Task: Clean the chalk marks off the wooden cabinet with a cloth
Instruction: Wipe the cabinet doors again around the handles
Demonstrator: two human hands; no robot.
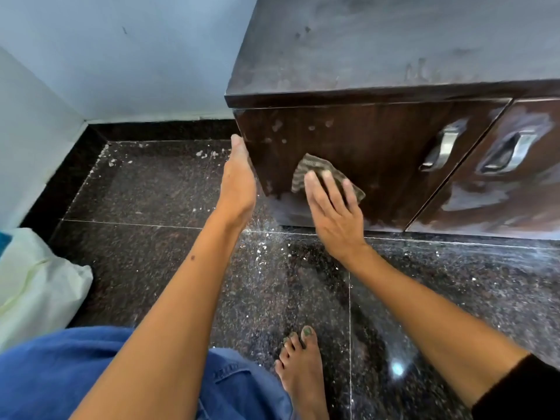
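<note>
Right hand (331, 207) flat on a striped grey-and-beige folded cloth (321, 174), fingers straight and slightly spread, pressing it against the lower left part of the dark brown wooden cabinet door (363, 153). Left hand (238, 180) edge-on at the cabinet's left corner, fingers straight and pressed together, fingertips against the vertical edge of the door; thumb not visible. White chalk smudges (277, 125) scattered on the door above the cloth, a paler smear low on the door beside the cloth. More whitish smearing across the dusty dark cabinet top (394, 40) and on the neighbouring right-hand door (500, 183). Two brushed metal handles (442, 147) side by side, one on each door. Underneath, dark speckled polished stone floor (151, 192) dotted with white crumbs near the pale blue wall (121, 56). Bare foot with green-painted toenails (300, 368) at the bottom, blue denim-clad leg (91, 374) to its left, pale white-green bag (30, 283) at the left edge
</note>
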